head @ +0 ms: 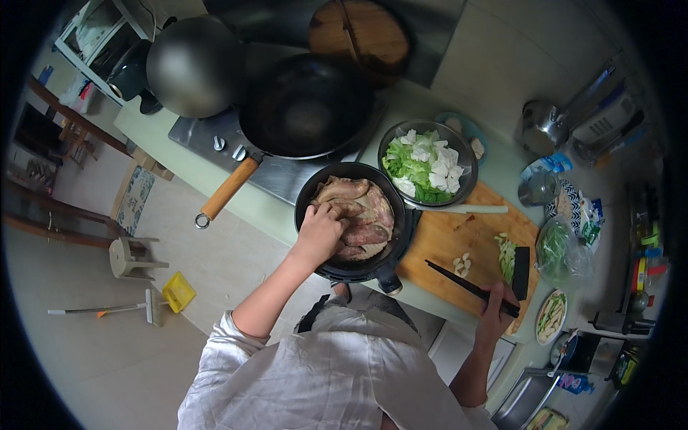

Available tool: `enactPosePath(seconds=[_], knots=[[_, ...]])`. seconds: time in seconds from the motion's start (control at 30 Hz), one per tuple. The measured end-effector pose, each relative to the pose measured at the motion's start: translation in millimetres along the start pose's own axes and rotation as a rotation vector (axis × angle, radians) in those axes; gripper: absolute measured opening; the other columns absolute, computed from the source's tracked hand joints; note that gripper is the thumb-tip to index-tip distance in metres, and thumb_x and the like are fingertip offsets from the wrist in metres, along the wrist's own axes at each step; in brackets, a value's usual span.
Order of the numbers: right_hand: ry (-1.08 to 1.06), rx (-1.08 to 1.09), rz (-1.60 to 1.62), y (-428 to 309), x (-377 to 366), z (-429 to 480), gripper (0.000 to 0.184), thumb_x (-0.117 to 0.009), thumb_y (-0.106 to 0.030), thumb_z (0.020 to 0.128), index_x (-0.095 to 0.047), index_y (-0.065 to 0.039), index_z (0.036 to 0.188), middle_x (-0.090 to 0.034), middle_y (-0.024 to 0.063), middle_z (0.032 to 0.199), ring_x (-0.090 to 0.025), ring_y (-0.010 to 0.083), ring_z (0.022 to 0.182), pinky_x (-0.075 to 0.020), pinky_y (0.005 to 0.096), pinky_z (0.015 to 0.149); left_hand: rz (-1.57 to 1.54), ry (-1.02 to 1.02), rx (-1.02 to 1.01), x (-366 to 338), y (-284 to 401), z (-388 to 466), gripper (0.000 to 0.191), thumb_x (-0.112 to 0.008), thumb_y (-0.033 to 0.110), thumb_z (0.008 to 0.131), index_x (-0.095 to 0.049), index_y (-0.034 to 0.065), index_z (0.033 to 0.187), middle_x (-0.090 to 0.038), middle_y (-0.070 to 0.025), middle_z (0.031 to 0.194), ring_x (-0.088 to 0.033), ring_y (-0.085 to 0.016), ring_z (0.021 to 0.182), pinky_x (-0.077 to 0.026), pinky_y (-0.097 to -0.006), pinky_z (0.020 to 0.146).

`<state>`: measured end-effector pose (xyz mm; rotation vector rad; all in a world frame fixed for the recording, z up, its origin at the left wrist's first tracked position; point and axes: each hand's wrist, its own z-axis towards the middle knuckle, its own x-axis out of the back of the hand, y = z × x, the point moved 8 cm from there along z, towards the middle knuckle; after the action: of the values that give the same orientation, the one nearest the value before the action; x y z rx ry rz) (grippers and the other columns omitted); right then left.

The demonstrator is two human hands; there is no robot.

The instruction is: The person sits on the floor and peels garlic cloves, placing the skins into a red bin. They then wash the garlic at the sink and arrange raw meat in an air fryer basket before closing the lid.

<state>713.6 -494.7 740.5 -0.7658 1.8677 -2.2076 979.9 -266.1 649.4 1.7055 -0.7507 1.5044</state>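
My left hand (321, 232) reaches over the rim of a round black air-fryer basket (305, 185), its fingers on pieces of raw marinated meat (371, 215). What those fingers grip, if anything, is hidden. In my right hand (497, 312) is a pair of black chopsticks (465, 286), pointing left above a wooden cutting board (430, 236). Peeled garlic cloves (461, 264) and chopped green onion (506, 258) lie on the board, beside a dark cleaver blade (520, 273). A glass bowl (470, 177) of lettuce and white tofu chunks (443, 167) stands behind.
A black wok (306, 107) with a wooden handle (231, 188) sits on the gas stove (193, 131). A wooden lid (357, 37) leans behind it. At right are a glass jar (539, 188), bagged greens (556, 250), a filled plate (552, 317) and a sink (518, 400).
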Motion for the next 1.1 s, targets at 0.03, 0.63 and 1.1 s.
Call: enactPosePath(seconds=[0.03,0.63,1.1], knots=[[0.014,-0.026,-0.005,2.6,0.1,1.3,0.038,-0.059,-0.032,0.098,-0.064,-0.003,0.074,-0.047,-0.0041,0.059,-0.039,0.0035,0.049,-0.0271,0.0207,0.045,0.003,0.009,-0.006,-4.1,-2.1,2.0,0.043,-0.078,0.023,0.068,-0.07,0.0171,0.111,-0.062,-0.002,0.115,-0.051,-0.024,0.115,-0.037,-0.04,0.093],[-0.187,0.038,-0.156,17.2,-19.9,42.8,0.035,-0.058,-0.031,0.098,-0.064,-0.003,0.078,-0.048,-0.0024,0.056,-0.039,0.004,0.047,-0.0279,0.0218,0.043,0.032,-0.071,-0.075,-7.4,29.9,32.3,0.038,-0.072,0.04,0.077,-0.072,0.0107,0.101,-0.067,-0.0064,0.108,-0.055,-0.025,0.114,-0.037,-0.0441,0.097],[-0.164,-0.017,-0.097,15.9,-17.3,53.4,0.034,-0.057,-0.031,0.099,-0.064,-0.004,0.079,-0.05,-0.0027,0.06,-0.04,0.003,0.048,-0.0284,0.0195,0.043,0.33,-0.348,-0.068,-44.0,43.1,51.2,0.026,-0.066,0.021,0.08,-0.07,0.0136,0.105,-0.07,-0.0062,0.101,-0.061,-0.024,0.109,-0.038,-0.042,0.097]])
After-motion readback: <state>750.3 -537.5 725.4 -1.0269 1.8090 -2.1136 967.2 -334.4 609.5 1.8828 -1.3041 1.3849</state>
